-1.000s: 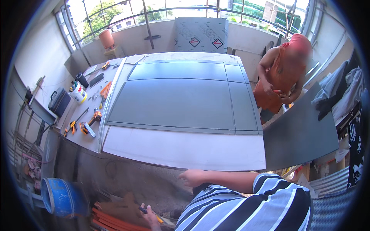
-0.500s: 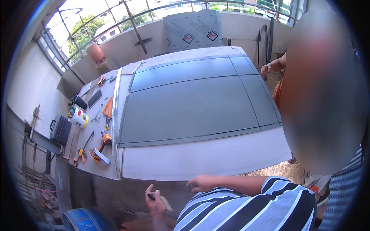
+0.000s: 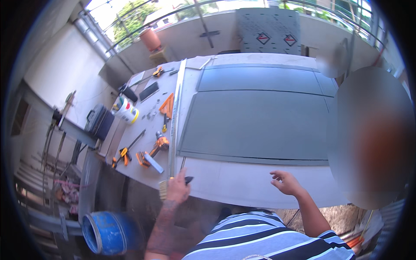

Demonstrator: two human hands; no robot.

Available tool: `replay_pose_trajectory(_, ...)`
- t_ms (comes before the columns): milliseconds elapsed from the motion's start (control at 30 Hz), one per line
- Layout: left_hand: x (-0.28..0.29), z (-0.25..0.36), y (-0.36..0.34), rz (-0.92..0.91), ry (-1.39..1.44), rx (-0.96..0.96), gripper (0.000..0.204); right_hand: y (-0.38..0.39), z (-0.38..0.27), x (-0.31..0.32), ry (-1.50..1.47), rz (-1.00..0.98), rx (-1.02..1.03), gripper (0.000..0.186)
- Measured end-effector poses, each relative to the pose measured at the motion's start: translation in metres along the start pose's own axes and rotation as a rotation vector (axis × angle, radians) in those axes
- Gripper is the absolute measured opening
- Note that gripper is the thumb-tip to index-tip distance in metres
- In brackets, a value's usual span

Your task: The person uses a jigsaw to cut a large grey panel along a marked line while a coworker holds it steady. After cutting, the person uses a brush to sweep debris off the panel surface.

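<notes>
My left hand [image 3: 177,190] is closed around a brush at the table's near edge, close to the lower end of a long metal straightedge [image 3: 177,108]. The brush's pale bristles [image 3: 163,190] point left, and its dark handle end shows on the right of the hand. My right hand [image 3: 287,183] is over the pale near strip of the table, fingers partly bent and apart, with nothing in them. Beyond both hands lies a large dark grey panel [image 3: 255,125] marked with straight grooves. Whether the right hand touches the table I cannot tell.
On the table's left are an orange cordless drill [image 3: 161,142], a bar clamp [image 3: 125,154], an orange triangular square [image 3: 167,106] and a white bucket [image 3: 128,112]. A blue drum [image 3: 110,232] stands on the floor at lower left. Another person [image 3: 372,138], blurred, is at the right.
My left hand has moved up to the table edge with the brush. My right hand has gone rightward, out over the table's near strip. The view has turned left.
</notes>
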State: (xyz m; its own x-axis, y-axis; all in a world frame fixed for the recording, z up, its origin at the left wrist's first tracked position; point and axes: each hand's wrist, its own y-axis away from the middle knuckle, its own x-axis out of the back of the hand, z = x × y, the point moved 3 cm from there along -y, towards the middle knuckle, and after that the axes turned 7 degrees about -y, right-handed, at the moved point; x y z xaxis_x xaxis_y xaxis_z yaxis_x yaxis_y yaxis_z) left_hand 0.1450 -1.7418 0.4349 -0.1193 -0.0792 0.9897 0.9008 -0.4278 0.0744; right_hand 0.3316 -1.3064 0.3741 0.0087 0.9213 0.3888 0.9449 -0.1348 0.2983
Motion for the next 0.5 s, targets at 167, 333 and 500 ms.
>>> replay_pose_trajectory(167,0.004,-0.181,-0.065,0.111,-0.358,-0.021,0.065,0.023,-0.011,-0.020,0.018,0.224,-0.086,0.042)
replay_pose_trajectory(333,0.045,-0.297,-0.195,-0.019,-0.393,0.075,0.065,0.032,-0.023,-0.077,0.085,0.168,-0.114,0.044)
replay_pose_trajectory(500,0.058,-0.218,-0.261,0.031,-0.189,0.221,0.110,0.062,-0.045,-0.120,0.184,0.117,-0.239,0.051)
